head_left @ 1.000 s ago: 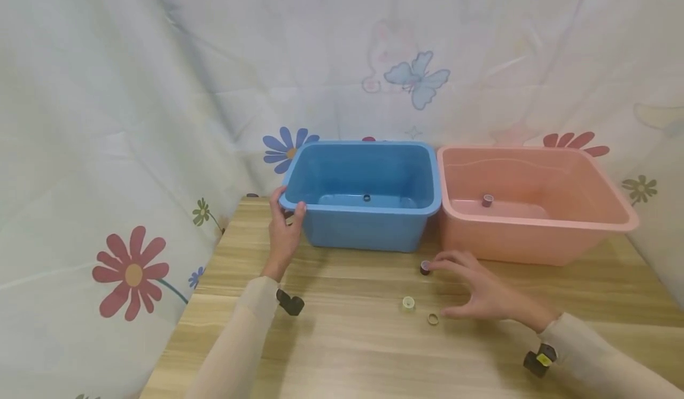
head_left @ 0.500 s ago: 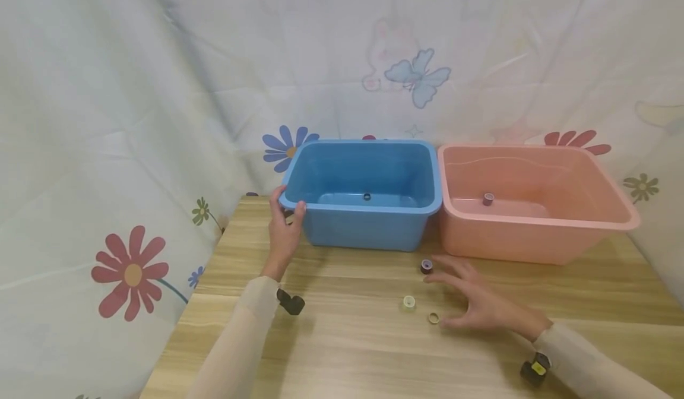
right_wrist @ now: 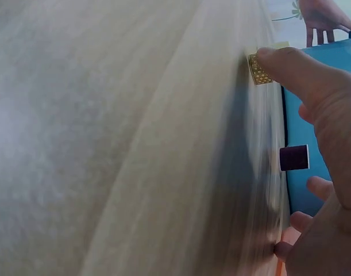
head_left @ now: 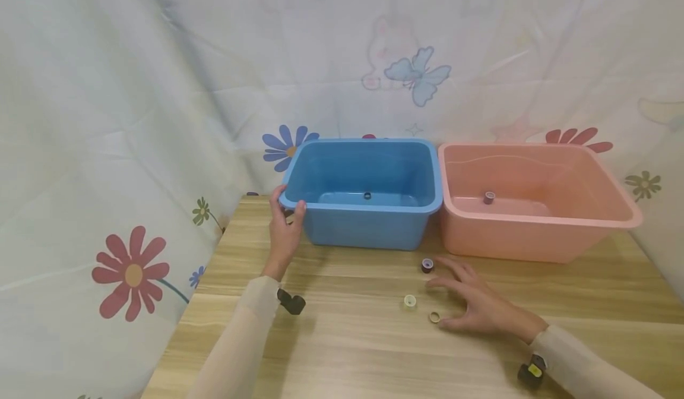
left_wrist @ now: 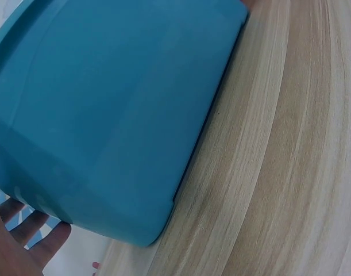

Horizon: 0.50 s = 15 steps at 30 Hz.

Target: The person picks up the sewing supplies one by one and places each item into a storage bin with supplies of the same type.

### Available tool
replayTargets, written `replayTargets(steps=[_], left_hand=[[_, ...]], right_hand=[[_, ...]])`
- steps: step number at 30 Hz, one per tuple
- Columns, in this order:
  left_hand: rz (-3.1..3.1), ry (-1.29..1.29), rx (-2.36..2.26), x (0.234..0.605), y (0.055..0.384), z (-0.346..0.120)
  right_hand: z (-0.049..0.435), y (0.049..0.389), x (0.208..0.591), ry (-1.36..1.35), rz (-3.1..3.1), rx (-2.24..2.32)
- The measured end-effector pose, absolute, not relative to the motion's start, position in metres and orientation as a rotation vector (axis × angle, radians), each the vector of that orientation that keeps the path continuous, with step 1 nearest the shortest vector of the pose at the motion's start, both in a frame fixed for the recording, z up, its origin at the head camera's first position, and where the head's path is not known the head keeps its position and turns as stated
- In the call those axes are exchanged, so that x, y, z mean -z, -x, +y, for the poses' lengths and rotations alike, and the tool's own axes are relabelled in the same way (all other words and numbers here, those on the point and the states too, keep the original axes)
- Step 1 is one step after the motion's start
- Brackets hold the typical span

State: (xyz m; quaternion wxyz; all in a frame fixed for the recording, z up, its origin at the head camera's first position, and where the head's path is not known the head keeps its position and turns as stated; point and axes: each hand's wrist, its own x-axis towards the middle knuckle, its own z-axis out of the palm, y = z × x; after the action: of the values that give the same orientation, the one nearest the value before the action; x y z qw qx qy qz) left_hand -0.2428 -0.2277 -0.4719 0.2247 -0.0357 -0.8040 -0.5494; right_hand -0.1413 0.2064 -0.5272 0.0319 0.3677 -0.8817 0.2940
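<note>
My left hand (head_left: 284,236) holds the front left corner of a blue plastic tub (head_left: 363,228), thumb on the front and fingers along the side. In the left wrist view its spread fingers (left_wrist: 50,244) lie against the tub. My right hand (head_left: 483,305) hovers low over the table, fingers apart and holding nothing. Its thumb tip is right beside a thin gold patterned ring (head_left: 434,317), which the right wrist view shows just past the thumb (right_wrist: 296,63); contact is unclear. A small dark cylinder with a pale hollow top (head_left: 427,265) stands near the index finger. A pale green cylinder (head_left: 409,301) stands left of the ring.
A pink tub (head_left: 507,238) stands beside the blue one, with a small dark cylinder (head_left: 488,198) inside. One dark ring (head_left: 367,196) lies in the blue tub. Both tubs stand on the wooden table (head_left: 342,339), before a flowered curtain (head_left: 320,60).
My right hand has drawn back from the dark cylinder toward the near side, and its thumb is now closer to the gold ring. The left hand has stayed on the tub.
</note>
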Motion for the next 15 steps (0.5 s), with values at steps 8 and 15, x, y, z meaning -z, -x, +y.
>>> replayTargets(steps=[8,15], left_hand=[[-2.216,0.106,1.535,0.457,0.232,-0.222],[-2.243,0.110,1.522,0.434,0.216,-0.212]], right_hand=[[0.201,0.140,0.529,-1.123,-2.709,-0.908],[0.197,0.139,0.533,-1.109,-2.704,-0.954]])
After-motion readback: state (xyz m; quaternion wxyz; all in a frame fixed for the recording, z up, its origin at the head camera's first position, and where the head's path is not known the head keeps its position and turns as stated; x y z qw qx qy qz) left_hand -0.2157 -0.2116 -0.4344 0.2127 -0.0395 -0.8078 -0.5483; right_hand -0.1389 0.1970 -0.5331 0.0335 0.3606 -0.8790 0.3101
